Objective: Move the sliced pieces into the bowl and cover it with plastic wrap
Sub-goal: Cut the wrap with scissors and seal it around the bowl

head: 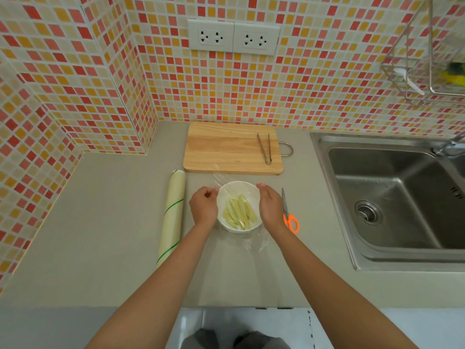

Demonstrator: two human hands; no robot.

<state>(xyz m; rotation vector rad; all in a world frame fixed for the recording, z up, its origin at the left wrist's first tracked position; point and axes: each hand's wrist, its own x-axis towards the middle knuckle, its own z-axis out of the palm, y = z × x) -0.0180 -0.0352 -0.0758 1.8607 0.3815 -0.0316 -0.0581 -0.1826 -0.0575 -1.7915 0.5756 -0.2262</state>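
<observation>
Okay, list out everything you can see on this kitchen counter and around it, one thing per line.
bowl: one, white, counter centre, between the hands
sliced pieces: several, pale green, in the bowl
plastic wrap: one clear sheet, over the bowl
wrap roll: one, cream with green lines, left of the bowl
cutting board: one, wooden, behind the bowl
tongs: one, metal, on the board
scissors: one, orange handles, right of the bowl
sink: one, steel, right
sockets: two, white, tiled wall
wire rack: one, metal, upper right
left hand: at the bowl's left rim
right hand: at the bowl's right rim
</observation>
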